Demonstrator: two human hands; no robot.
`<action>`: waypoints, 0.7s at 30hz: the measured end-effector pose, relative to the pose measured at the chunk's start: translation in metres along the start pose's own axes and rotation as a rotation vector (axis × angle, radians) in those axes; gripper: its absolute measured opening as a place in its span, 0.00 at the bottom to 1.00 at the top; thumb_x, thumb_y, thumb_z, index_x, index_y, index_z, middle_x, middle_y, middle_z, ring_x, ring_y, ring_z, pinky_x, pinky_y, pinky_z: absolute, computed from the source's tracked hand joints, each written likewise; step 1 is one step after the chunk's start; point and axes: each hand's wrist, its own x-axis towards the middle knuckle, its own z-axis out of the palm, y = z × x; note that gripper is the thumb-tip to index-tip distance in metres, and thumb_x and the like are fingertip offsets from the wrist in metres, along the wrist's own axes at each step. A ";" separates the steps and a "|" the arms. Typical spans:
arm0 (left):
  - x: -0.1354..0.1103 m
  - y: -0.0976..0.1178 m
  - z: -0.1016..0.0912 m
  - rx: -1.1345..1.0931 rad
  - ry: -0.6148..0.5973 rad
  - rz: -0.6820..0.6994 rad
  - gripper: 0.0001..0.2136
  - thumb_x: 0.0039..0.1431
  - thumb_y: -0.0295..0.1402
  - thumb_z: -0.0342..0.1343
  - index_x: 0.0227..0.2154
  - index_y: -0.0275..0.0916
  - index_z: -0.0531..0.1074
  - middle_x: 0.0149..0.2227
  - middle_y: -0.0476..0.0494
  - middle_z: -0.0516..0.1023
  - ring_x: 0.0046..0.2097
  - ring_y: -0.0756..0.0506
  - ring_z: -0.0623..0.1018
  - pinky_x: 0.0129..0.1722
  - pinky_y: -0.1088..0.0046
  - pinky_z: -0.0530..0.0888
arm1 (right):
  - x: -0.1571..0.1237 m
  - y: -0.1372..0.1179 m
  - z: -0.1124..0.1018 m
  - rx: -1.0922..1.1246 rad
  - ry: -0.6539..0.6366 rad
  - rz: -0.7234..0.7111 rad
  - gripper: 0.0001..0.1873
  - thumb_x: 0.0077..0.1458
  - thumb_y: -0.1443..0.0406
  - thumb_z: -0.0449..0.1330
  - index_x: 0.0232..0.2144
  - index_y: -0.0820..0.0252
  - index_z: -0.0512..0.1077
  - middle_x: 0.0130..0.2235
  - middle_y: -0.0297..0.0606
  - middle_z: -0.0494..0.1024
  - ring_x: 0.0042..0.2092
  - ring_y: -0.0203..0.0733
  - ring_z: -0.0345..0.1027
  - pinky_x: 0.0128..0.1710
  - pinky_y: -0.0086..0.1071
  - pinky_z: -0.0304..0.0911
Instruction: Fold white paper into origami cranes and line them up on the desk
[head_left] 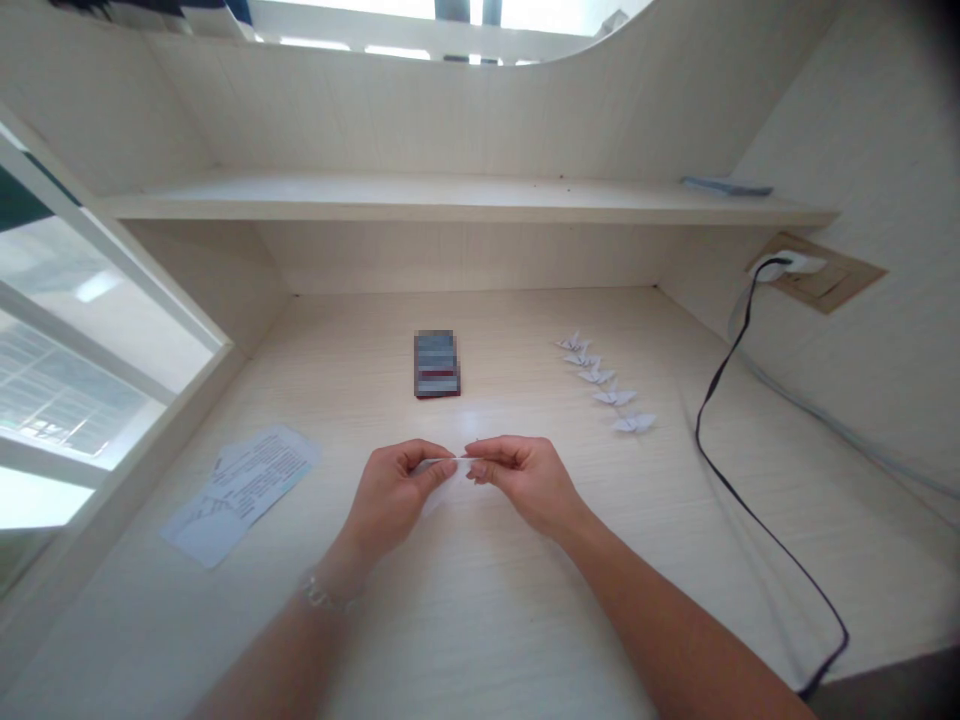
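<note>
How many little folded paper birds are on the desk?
5 paper birds, in one slanting row left of the black cable: farthest, second, middle, fourth, nearest. None seems hidden. White paper held between left hand and right hand isn't counted.

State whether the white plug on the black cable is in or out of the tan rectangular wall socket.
In: the white plug sits against the wall socket, black cable hanging from it.

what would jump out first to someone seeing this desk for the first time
Probably the left hand and right hand, meeting near the centre of the desk and pinching a piece of white paper. Next, the slanting row of five white origami cranes, beyond the right hand and to its right. Then the black cable, trailing down from the wall socket at the right.
</note>
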 end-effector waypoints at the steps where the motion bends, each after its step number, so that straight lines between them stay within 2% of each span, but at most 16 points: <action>1: 0.000 -0.001 0.000 -0.004 0.005 -0.009 0.11 0.49 0.40 0.56 0.27 0.37 0.75 0.26 0.47 0.77 0.27 0.50 0.71 0.26 0.77 0.65 | 0.000 0.000 0.000 -0.020 0.013 -0.003 0.14 0.40 0.64 0.64 0.34 0.61 0.76 0.31 0.39 0.79 0.31 0.39 0.71 0.34 0.34 0.67; 10: 0.001 -0.001 0.001 -0.009 -0.007 0.004 0.11 0.48 0.40 0.57 0.27 0.36 0.75 0.27 0.46 0.77 0.28 0.49 0.72 0.28 0.76 0.66 | 0.000 0.002 0.001 -0.036 0.071 -0.051 0.12 0.39 0.63 0.65 0.31 0.60 0.75 0.30 0.39 0.78 0.31 0.39 0.71 0.32 0.33 0.66; 16: 0.001 0.000 0.000 -0.035 -0.026 -0.016 0.10 0.47 0.39 0.57 0.27 0.36 0.75 0.26 0.46 0.77 0.27 0.49 0.71 0.27 0.77 0.65 | 0.002 -0.002 -0.002 0.100 0.017 0.040 0.12 0.34 0.65 0.67 0.26 0.63 0.75 0.24 0.36 0.77 0.26 0.35 0.69 0.29 0.31 0.65; 21: 0.002 0.004 -0.001 -0.115 -0.031 -0.139 0.11 0.45 0.38 0.58 0.26 0.34 0.75 0.22 0.46 0.75 0.23 0.51 0.68 0.21 0.78 0.62 | 0.004 -0.007 -0.009 0.177 -0.024 0.120 0.15 0.39 0.63 0.65 0.33 0.64 0.74 0.26 0.38 0.77 0.27 0.36 0.70 0.31 0.33 0.66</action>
